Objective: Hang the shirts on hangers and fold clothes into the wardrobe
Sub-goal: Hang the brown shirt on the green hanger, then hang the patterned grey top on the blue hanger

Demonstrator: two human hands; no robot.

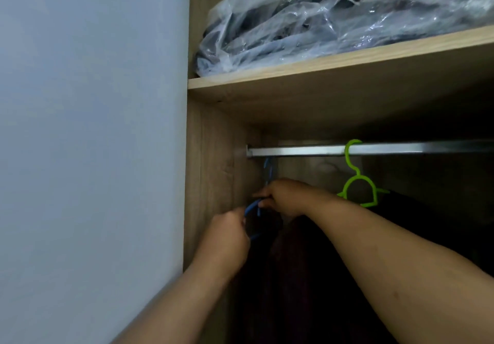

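Note:
A blue hanger (252, 206) hangs at the left end of the metal rail (302, 151) inside the wardrobe, its hook just below the rail. My left hand (227, 236) grips the hanger's lower left arm. My right hand (287, 196) pinches its upper part near the neck. A dark garment (307, 276) hangs beneath both hands; the dim light hides how it sits on the hanger. A green hanger (358, 183) hooks over the rail to the right and carries another dark garment (427, 223).
A wooden shelf (320, 68) runs above the rail and bears a clear plastic bag of dark clothes (347, 14). The wardrobe's wooden side panel (213, 169) stands close to the left of my hands. A pale wall (93, 129) fills the left.

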